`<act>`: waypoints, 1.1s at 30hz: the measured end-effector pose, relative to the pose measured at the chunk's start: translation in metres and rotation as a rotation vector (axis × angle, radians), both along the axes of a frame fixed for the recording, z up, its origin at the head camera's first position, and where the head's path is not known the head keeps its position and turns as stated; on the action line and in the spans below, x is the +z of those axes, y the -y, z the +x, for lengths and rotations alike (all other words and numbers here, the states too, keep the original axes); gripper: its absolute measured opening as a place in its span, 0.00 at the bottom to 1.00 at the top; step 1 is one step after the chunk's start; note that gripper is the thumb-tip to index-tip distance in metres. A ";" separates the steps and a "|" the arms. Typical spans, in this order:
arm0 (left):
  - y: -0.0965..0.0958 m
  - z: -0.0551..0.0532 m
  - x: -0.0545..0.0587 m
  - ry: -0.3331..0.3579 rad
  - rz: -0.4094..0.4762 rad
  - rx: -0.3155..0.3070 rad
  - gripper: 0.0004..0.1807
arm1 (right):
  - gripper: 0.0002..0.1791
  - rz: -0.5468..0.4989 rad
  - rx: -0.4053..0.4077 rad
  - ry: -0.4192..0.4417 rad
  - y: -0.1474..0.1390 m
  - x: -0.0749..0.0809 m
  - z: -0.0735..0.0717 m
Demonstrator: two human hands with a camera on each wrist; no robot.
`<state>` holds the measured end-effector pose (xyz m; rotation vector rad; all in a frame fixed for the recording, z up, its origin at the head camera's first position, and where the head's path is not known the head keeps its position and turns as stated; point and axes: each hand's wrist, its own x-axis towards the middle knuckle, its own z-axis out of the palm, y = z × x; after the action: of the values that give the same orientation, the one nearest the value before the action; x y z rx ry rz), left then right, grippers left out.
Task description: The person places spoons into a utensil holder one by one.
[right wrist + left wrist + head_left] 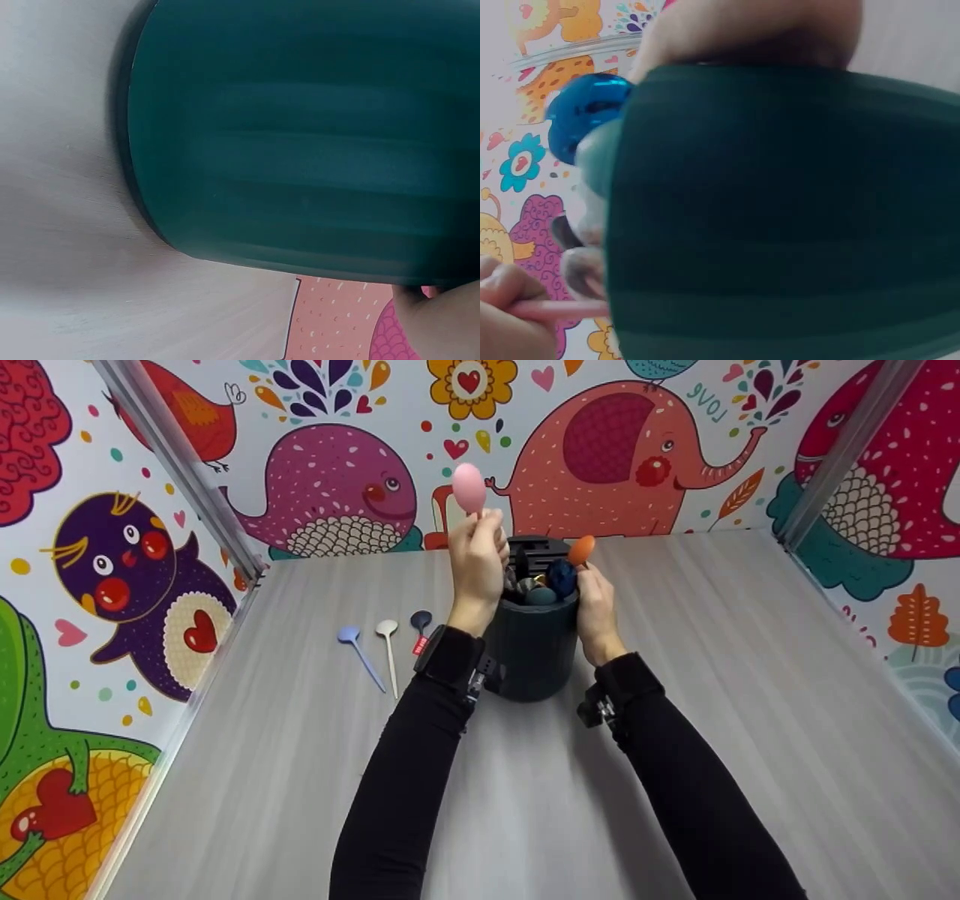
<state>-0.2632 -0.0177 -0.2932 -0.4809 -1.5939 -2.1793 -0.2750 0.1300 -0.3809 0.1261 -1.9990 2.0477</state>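
My left hand (478, 566) pinches a pink spoon (469, 489) by its handle, bowl up, at the left side of the dark green utensil holder (531, 652). In the left wrist view the pink handle passes from the fingers down at the holder's rim. My right hand (598, 611) grips the holder's right side near the rim, its fingertips partly hidden. An orange spoon (581, 550) stands right above those fingertips. Inside the holder, a shiny blue rounded piece (562, 577) and a grey-green one (541, 596) show among several utensil heads.
Left of the holder, a periwinkle spoon (362, 656), a cream spoon (389, 656) and a dark navy spoon (421, 622) with a red tag lie on the grey wood-grain table (262, 780). Cartoon-printed walls (465, 442) with metal corner posts (180, 465) border the table.
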 end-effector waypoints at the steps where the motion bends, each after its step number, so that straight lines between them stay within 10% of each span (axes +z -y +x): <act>1: -0.001 -0.001 -0.002 -0.004 -0.011 0.006 0.23 | 0.13 0.000 0.001 0.005 -0.001 -0.002 -0.001; 12: 0.002 -0.006 -0.016 0.143 -0.088 0.067 0.17 | 0.12 0.011 -0.005 0.003 0.004 0.017 0.015; 18: 0.005 -0.010 -0.022 0.116 -0.234 0.118 0.05 | 0.12 0.007 -0.019 0.011 0.004 0.016 0.014; 33: 0.017 -0.009 -0.029 0.133 -0.301 0.158 0.19 | 0.10 0.020 -0.018 0.026 0.004 0.015 0.016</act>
<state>-0.2726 -0.0347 -0.3224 -0.2874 -1.9736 -1.8983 -0.2592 0.1263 -0.3654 0.0850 -2.0287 2.0289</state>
